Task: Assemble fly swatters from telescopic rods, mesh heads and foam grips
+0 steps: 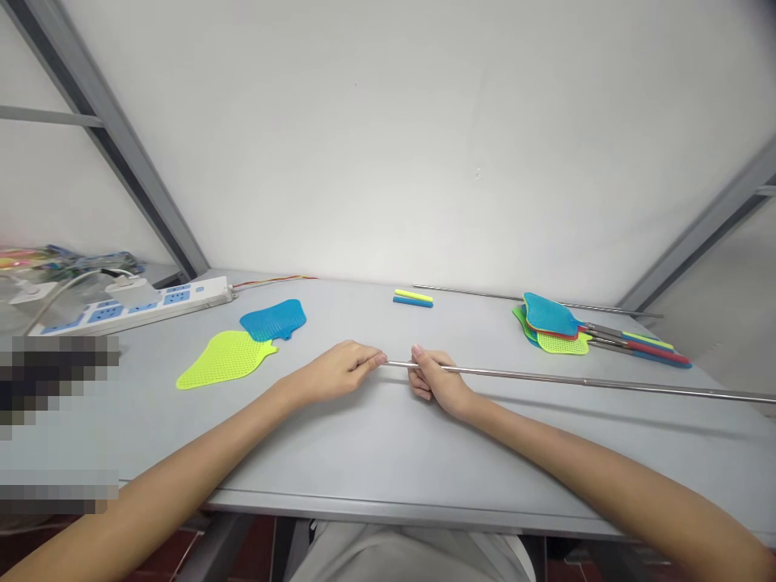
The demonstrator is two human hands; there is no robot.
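A long, thin telescopic metal rod (533, 375) runs from the middle of the view out past the right edge, held above the table. My left hand (347, 372) pinches its thin left tip. A little further along, my right hand (441, 383) is closed around the rod. To the left of my left hand lie a yellow-green fly swatter head (227, 360) and a blue swatter head (276, 320), which overlap slightly. Behind my hands rest a short yellow tube (414, 296) and a blue tube (413, 302), side by side.
Several fly swatters (551, 315) with metal shafts lie stacked at the right. Another metal rod (473, 292) lies along the wall behind them. At the left a white power strip (175, 301) carries plugged-in adapters. The grey table's front edge (364, 511) is close to my body.
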